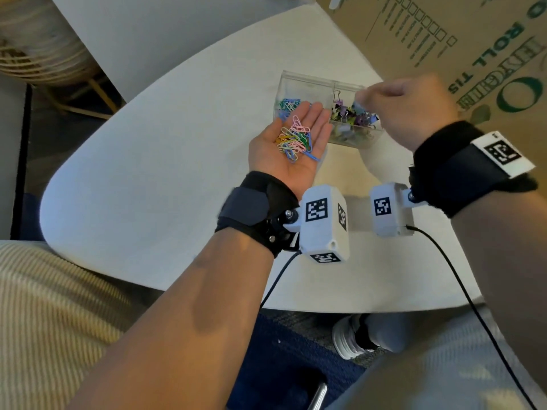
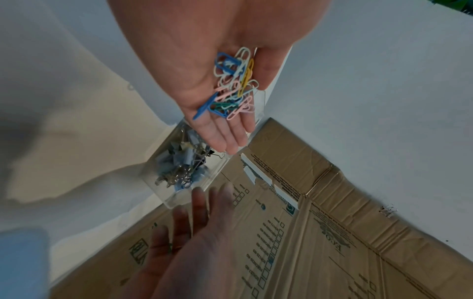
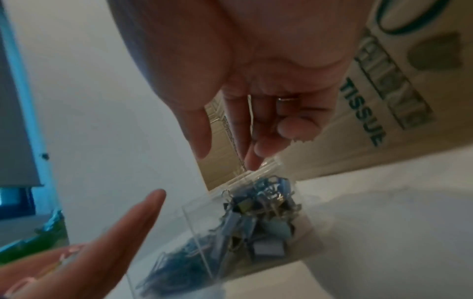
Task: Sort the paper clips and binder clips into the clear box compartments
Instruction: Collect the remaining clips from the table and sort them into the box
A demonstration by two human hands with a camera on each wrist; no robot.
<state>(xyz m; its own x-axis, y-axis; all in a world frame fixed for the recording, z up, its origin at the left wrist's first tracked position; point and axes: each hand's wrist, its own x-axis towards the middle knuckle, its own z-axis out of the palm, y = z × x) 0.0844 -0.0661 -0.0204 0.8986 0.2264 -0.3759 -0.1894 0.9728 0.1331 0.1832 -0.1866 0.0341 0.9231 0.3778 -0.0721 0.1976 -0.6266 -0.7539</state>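
The white bench (image 1: 165,161) carries the work, and a large brown cardboard carton (image 1: 461,39) lies across its far right part, printed in green with words that read in part as "ROLL" and "TISSUE", plus rows of small tick boxes too fine to read. Just in front of the carton stands the clear box (image 1: 307,81), divided in two: its left compartment holds coloured paper clips (image 1: 81,105) is wrong to expect elsewhere, for they lie only there and in the palm, while its right compartment is piled with binder clips (image 1: 352,113). The left hand (image 1: 291,146) lies flat, palm up, fingers spread straight with their tips over the box's left compartment, and a loose heap of pastel paper clips rests on the palm. The right hand (image 1: 411,110) hovers over the binder clip side with fingers loosely curled; its grip appears to hold nothing, though the wrist view is blurred. The step in hand seems to be emptying the palm: tilt it slowly over the left compartment only, keeping the fingertips inside the divider so no clip slides among the binder clips, and use the right hand to sweep stragglers off. The wrist cameras (image 1: 324,223) bear square black-and-white code markers.
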